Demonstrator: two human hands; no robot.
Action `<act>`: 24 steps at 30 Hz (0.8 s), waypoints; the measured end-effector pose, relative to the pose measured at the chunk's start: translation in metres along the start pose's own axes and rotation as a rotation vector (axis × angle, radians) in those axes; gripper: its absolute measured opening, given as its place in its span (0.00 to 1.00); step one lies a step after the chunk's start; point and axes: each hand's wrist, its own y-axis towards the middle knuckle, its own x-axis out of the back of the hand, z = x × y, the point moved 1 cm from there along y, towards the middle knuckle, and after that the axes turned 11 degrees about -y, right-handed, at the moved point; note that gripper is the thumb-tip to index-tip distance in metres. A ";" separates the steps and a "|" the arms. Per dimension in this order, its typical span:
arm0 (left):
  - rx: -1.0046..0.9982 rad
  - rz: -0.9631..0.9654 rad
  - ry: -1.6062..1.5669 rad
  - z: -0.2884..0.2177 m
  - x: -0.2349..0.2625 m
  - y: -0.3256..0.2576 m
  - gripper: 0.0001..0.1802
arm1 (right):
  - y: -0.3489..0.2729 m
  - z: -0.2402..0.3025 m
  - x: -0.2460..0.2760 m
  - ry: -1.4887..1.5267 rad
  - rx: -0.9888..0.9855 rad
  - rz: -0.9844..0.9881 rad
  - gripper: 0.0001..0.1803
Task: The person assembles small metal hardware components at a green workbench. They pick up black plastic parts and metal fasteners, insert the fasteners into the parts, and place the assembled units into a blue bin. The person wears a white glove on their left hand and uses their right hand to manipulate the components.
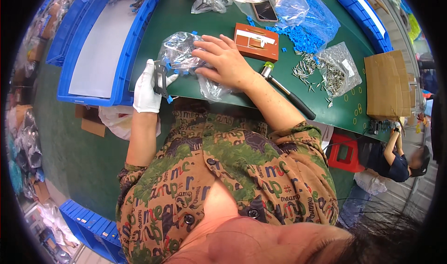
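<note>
In my left hand [146,92], which wears a white glove, is a dark, frame-like plastic part [160,79] held upright at the table's near edge. Small blue clips [169,99] sit at its ends. My bare right hand [225,63] has its fingers stretched out over a crumpled clear plastic bag [179,49]. The fingertips seem to touch the bag, and no object shows in this hand. Several more blue pieces [183,72] lie by the bag, between my two hands.
A hammer [294,100] and an orange-brown box [256,42] lie right of my right hand. Beyond are a phone [265,11], heaped blue clips [313,24], metal pins [333,77] and a cardboard box [385,84]. A blue bin [125,66] stands left; another person [396,165] works far right.
</note>
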 end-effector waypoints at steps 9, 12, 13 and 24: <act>-0.058 0.054 0.056 -0.003 0.009 0.002 0.16 | 0.001 -0.013 -0.006 0.181 -0.255 -0.092 0.12; -0.062 0.086 0.080 -0.003 0.014 0.002 0.17 | -0.001 -0.007 -0.006 0.190 -0.250 -0.049 0.13; -0.064 0.102 0.089 -0.002 0.018 0.003 0.17 | 0.000 -0.005 -0.004 0.207 -0.268 -0.014 0.13; -0.037 0.184 0.083 0.007 0.014 0.005 0.20 | -0.003 -0.006 -0.006 0.184 -0.265 0.004 0.14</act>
